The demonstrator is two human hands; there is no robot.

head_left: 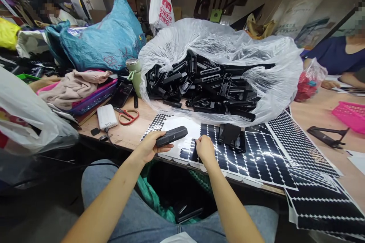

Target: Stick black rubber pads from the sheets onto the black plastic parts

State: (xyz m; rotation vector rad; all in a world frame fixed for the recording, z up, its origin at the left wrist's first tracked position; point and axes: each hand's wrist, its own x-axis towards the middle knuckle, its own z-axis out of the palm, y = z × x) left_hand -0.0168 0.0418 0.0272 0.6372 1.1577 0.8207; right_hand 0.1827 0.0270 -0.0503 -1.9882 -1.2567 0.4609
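My left hand [152, 147] is closed around a long black plastic part [172, 136] with a textured face and a rounded end. My right hand [205, 149] is closed in a pinch at a dark strip [195, 153], which looks like a black sticker lifted from the sheet. Beneath both hands lies a white backing sheet [178, 123] with rows of black stickers. To the right of my right hand, a few black plastic parts [232, 137] rest on the sticker sheets [258, 152].
A large clear plastic bag [273, 95] full of black parts spreads across the table. On the left are red-handled scissors [128, 117], a white power bank [107, 117] and a green bottle [134, 78]. A co-worker [333, 55] sits at the right, near a pink basket [349, 115].
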